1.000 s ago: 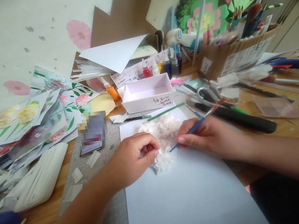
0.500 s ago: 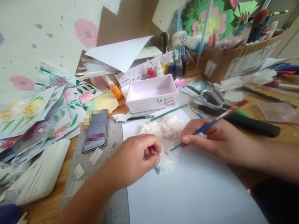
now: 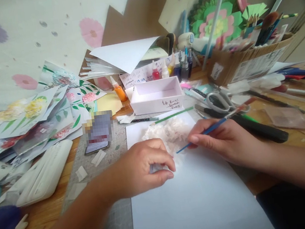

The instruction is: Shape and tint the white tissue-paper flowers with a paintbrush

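My right hand [image 3: 217,140] grips a paintbrush [image 3: 219,121] with a blue handle. The thin end of its handle points down left, and the reddish-brown bristles point up right. Beneath and between the hands lies a pile of white, frilly, petal-like pieces [image 3: 168,131] on a large white sheet of paper [image 3: 185,206]. My left hand [image 3: 150,166] is curled at the near edge of the pile, thumb and fingertips close together. Whatever may be between those fingertips is too small to make out.
Behind the paper stand a white open box [image 3: 156,101], an orange paint bottle [image 3: 118,89] and several others. A green pencil [image 3: 173,115] lies past the pile. Scissors [image 3: 218,101] are at the right, beside a carton of brushes [image 3: 254,62]. A phone [image 3: 96,133] and flower paintings [image 3: 33,109] occupy the left.
My left hand has moved slightly right and nearer, its fingers less tightly curled. The paintbrush stays in my right hand, nearly still. The whole view has shifted a little.
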### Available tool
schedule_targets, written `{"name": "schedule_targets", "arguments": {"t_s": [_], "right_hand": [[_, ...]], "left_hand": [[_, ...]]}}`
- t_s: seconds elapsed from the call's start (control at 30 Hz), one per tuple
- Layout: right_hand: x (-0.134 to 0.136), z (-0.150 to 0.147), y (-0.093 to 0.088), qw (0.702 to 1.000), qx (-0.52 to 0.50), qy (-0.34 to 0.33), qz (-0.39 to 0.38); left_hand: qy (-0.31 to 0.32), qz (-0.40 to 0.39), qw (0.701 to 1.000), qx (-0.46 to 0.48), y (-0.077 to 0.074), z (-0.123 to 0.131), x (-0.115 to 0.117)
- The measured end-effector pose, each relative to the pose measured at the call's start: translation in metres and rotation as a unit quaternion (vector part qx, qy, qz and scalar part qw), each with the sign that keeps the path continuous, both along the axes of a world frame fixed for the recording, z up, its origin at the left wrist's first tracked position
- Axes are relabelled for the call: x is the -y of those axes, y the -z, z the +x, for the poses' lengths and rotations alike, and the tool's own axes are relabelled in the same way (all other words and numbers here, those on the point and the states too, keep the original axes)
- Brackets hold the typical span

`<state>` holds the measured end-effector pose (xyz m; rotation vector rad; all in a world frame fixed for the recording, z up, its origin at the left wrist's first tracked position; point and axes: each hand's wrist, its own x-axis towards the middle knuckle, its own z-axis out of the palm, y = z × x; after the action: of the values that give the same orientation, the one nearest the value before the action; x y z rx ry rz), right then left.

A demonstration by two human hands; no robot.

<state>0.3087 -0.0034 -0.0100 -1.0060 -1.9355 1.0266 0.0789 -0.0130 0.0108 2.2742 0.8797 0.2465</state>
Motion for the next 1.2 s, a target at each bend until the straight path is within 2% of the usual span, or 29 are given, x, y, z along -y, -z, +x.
{"name": "schedule_targets", "arguments": {"t_s": [0.07, 0.2, 0.3, 0.57, 0.7, 0.87, 1.2], "right_hand": [[-0.0002, 0.0006, -0.0001, 1.000, -0.010, 0.005, -0.001], [0.0022, 0.0041, -0.0005, 0.998, -0.061, 0.014, 0.011], [0.0052, 0.0058, -0.0029, 0.997, -0.082, -0.004, 0.003], [0.0054, -0.0017, -0.0038, 0.999, -0.014, -0.047, 0.004], [0.0024, -0.0029, 0.0007, 0.999, 0.005, -0.029, 0.026], [-0.0002, -0.0032, 0.0021, 1.000, -0.006, -0.021, 0.013], [-0.0013, -0.0002, -0.0002, 1.000, -0.010, 0.002, -0.025]], "left_hand": [[0.005, 0.007, 1.000, -0.005, 0.0004, -0.0007, 0.0001], [-0.035, 0.038, 0.998, -0.029, 0.0025, -0.0017, -0.0022], [-0.056, 0.055, 0.996, -0.042, 0.0042, -0.0012, -0.0040], [-0.084, 0.082, 0.992, -0.050, 0.0060, 0.0009, -0.0036], [-0.052, 0.073, 0.995, -0.034, 0.0040, 0.0006, -0.0022], [-0.017, 0.056, 0.997, -0.043, 0.0048, -0.0008, -0.0011], [-0.033, 0.061, 0.996, -0.052, 0.0039, -0.0007, -0.0027]]}}
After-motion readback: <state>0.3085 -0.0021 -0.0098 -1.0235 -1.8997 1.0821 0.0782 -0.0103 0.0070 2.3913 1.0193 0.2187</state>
